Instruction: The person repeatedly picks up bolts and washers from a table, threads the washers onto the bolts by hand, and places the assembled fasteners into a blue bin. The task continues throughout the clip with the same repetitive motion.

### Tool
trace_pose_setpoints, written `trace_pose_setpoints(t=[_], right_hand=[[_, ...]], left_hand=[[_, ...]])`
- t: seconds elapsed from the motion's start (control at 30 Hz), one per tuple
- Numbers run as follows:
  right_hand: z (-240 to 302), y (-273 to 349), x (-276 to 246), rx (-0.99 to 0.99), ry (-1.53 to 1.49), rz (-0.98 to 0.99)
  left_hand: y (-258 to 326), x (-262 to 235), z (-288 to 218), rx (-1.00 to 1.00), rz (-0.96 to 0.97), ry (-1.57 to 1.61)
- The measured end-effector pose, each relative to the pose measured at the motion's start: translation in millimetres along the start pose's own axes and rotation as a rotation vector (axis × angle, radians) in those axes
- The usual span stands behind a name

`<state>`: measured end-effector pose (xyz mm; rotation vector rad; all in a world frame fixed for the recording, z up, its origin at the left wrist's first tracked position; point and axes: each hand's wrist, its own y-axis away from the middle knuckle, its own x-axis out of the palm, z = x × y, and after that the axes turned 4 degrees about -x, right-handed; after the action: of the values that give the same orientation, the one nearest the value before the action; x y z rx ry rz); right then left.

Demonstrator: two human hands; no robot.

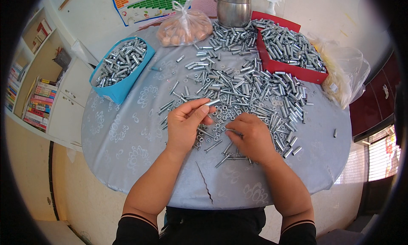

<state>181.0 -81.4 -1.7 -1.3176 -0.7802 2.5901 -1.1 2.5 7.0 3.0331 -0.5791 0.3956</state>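
Observation:
My left hand (185, 119) pinches a short shiny metal sleeve (213, 102) between thumb and forefinger, its free end toward the right. The other fingers curl in below it. My right hand (251, 134) is low over the loose nuts (220, 117), fingertips drawn together; anything between them is too small or hidden to name. Beneath and around both hands spreads a pile of metal sleeves (255, 85), long bolts (213, 146), nuts and washers. A few bolts lie at the pile's near edge.
The pile lies on a round table with a grey patterned cloth (123, 160). A blue box (123, 85) of metal fasteners stands left, a red box (293, 76) of them back right. Behind are a tied bag (183, 31), a steel pot (233, 11) and a plastic bag (346, 70).

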Motion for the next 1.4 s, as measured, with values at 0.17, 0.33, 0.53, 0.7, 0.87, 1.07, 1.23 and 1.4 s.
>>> trace_pose_setpoints(t=[0.17,0.33,0.53,0.7,0.87,1.07,1.23,1.4], right_hand=[[3,-5,8,0.077,0.040,0.104],[4,-6,5,0.340,-0.177,0.033],[-9,-2,-11,0.578,-0.894,-0.235],[-6,0,-14,0.544,-0.917,-0.191],[-4,0,-15,0.547,-0.888,-0.153],[-2,0,-17,0.546,-0.803,-0.121],[-4,2,-20,0.514,-0.731,-0.055],[-8,5,-21,0.658,-0.731,-0.067]], left_hand=[[-1,-1,2,0.003,0.031,-0.007],[1,0,7,-0.026,0.088,-0.018],[5,7,4,-0.076,0.162,-0.093],[7,6,6,-0.077,0.182,-0.116],[6,6,7,-0.066,0.197,-0.112],[6,5,7,-0.069,0.225,-0.141],[8,5,4,-0.078,0.295,-0.146],[10,6,3,-0.104,0.299,-0.103]])
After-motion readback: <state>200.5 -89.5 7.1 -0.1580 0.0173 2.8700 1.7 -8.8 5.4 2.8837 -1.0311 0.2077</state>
